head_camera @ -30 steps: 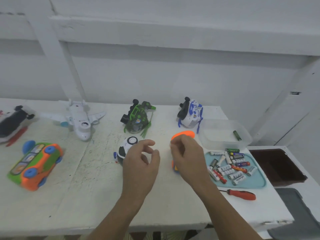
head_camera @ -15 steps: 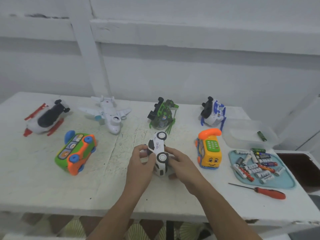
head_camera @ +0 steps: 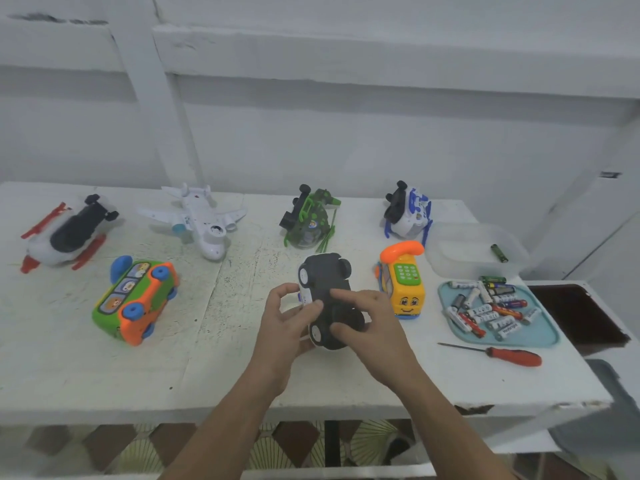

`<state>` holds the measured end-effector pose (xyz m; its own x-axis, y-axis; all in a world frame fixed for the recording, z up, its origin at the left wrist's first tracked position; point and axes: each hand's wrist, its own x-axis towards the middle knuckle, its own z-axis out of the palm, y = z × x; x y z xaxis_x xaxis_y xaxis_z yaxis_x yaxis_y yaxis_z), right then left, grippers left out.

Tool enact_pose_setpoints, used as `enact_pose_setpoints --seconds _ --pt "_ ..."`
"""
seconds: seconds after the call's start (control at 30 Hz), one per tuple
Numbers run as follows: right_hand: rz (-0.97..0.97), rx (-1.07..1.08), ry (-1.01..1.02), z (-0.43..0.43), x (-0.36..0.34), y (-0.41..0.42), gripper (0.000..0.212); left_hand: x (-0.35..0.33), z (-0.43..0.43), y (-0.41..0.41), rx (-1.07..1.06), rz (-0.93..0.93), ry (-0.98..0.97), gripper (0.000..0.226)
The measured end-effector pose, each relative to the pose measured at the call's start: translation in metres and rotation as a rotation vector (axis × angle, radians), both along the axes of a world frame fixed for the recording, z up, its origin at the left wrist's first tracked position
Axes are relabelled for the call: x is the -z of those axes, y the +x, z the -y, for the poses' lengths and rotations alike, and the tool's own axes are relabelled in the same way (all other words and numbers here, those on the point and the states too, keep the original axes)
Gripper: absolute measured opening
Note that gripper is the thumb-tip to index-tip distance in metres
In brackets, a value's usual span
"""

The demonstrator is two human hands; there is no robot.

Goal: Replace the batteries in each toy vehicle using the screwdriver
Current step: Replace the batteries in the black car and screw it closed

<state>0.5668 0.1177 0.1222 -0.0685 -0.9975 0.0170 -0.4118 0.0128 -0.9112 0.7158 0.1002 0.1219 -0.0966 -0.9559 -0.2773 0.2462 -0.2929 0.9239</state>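
**A:** Where's the car?

**B:** The car [head_camera: 325, 299] is at the centre of the frame, wheels up, with its black underside facing the camera. I can't tell whether it touches the table [head_camera: 104, 375].

**A:** And the hands?

**B:** The left hand [head_camera: 287, 323] has its grip on the car's left side, thumb on the underside. The right hand [head_camera: 370, 323] grasps the right side, forefinger laid across the underside, thumb by the lower wheel.

**A:** Screwdriver?

**B:** The screwdriver [head_camera: 512, 355] lies at lower right, red handle pointing right, just below the tray [head_camera: 550, 337] and well apart from both hands.

**A:** Batteries?

**B:** The batteries [head_camera: 488, 311] are heaped on the tray. One more lies in the clear tub [head_camera: 450, 244] above it.

**A:** Other toys?

**B:** The phone bus [head_camera: 405, 285] stands just right of the car. The green bus [head_camera: 135, 299] lies at left on its side. Along the back, from the left, are a red toy [head_camera: 65, 233], a plane [head_camera: 201, 220], a green toy [head_camera: 308, 220] and a blue toy [head_camera: 407, 213].
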Motion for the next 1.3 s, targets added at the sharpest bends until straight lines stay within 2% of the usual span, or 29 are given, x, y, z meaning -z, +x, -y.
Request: enact_pose_setpoints --seconds 0.17,0.27,0.47,0.57,0.7,0.9,0.97,1.0,1.1,1.13,1.3 --pt "0.045 -0.013 0.035 -0.010 -0.003 -0.033 0.036 0.012 -0.006 -0.020 0.014 -0.009 0.010 0.053" --pt "-0.007 0.029 0.039 -0.015 -0.006 -0.068 0.030 0.018 -0.010 -0.033 0.019 -0.019 0.027 0.063" --pt "-0.573 0.249 0.015 -0.034 0.001 -0.156 0.026 0.027 -0.015 -0.050 -0.013 -0.009 0.029 0.066" --pt "-0.730 0.376 0.068 -0.050 0.014 -0.193 0.022 0.028 -0.015 -0.053 -0.030 0.006 0.025 0.065" --pt "-0.740 0.390 0.127 -0.063 0.024 -0.213 0.022 0.032 -0.014 -0.055 -0.041 0.037 0.000 0.065" --pt "-0.761 0.219 0.168 -0.073 0.025 -0.214 0.015 0.032 -0.017 -0.059 -0.040 0.067 -0.018 0.067" --pt "-0.697 0.169 0.164 -0.074 0.019 -0.215 0.015 0.031 -0.018 -0.060 -0.037 0.086 -0.024 0.068" --pt "-0.590 0.165 0.170 -0.074 0.012 -0.214 0.015 0.031 -0.019 -0.060 -0.037 0.095 -0.025 0.069" --pt "-0.095 0.176 0.154 -0.072 -0.019 -0.200 0.012 0.028 -0.022 -0.061 -0.041 0.103 -0.029 0.068" --pt "0.004 0.176 0.118 -0.070 -0.028 -0.194 0.013 0.027 -0.023 -0.062 -0.045 0.094 -0.027 0.068" --pt "0.219 0.199 -0.130 -0.060 -0.057 -0.156 0.009 0.021 -0.026 -0.063 -0.044 0.039 -0.016 0.068"
